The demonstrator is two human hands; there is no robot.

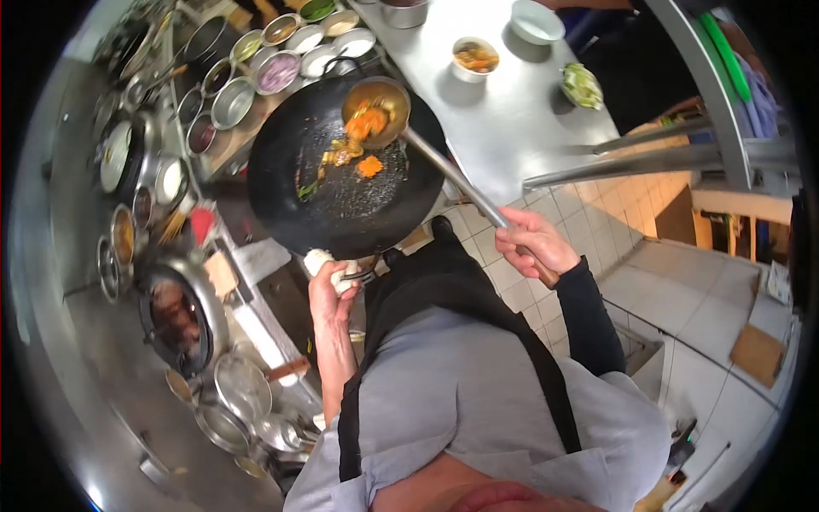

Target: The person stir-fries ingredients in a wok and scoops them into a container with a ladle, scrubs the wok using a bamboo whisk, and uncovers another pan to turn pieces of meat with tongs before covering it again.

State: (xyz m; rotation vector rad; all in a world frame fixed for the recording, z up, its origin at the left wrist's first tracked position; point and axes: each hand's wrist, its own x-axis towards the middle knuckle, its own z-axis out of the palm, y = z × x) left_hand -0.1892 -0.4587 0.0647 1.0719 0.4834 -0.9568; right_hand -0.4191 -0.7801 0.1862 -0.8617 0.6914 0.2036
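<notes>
2 hands busy: your left hand (331,286) grips the heavy wok (345,162) through a cloth-wrapped handle (328,263); right hand (533,243) clenched around the slick, stiff ladle (375,107) shaft, far back.

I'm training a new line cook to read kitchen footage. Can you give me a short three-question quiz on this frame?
1. True or false: the ladle is empty.
2. Multiple choice: what does the left hand grip? A) a strainer B) the cloth-wrapped handle of the wok C) a bowl
3. Fill in: the right hand holds the ladle by its long ____.

Key:
1. False: it holds orange food, over the wok.
2. B
3. handle
</notes>
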